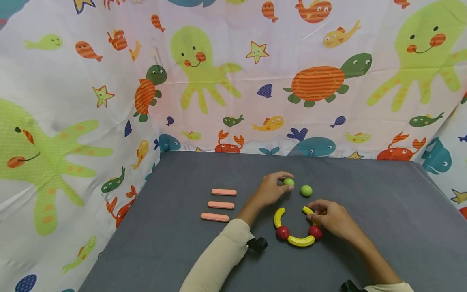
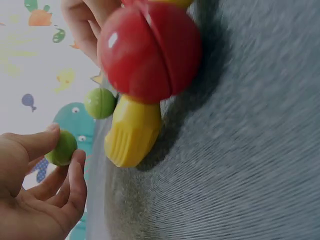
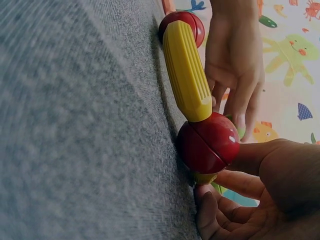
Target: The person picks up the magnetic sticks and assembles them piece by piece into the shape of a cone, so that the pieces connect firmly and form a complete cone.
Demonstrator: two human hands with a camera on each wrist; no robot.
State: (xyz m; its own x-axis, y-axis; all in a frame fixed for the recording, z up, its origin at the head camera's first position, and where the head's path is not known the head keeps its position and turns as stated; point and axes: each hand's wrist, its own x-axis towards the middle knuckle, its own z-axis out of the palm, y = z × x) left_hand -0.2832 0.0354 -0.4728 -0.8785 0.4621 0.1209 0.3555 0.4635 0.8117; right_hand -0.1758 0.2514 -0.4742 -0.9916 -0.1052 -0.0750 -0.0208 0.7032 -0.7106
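My left hand [image 1: 270, 190] pinches a small green ball [image 1: 289, 182] between thumb and fingertips, as the left wrist view also shows. Just right of it, a second green ball [image 1: 306, 190] lies on the table. My right hand [image 1: 335, 219] grips a curved yellow bar [image 1: 307, 210], partly hidden by its fingers. That bar meets a glossy red ball [image 1: 315, 232]. A ridged yellow bar [image 1: 301, 242] links this ball to another red ball [image 1: 282, 233], from which a further yellow bar [image 1: 279, 217] curves upward. Together they form a U open at the far side.
Three pink bars [image 1: 224, 192] lie in a column left of my left forearm. The grey table [image 1: 153, 243] ends at a white cloth [image 1: 233, 93] printed with sea animals, behind and to the left. Each wrist carries a black camera mount [image 1: 257, 245].
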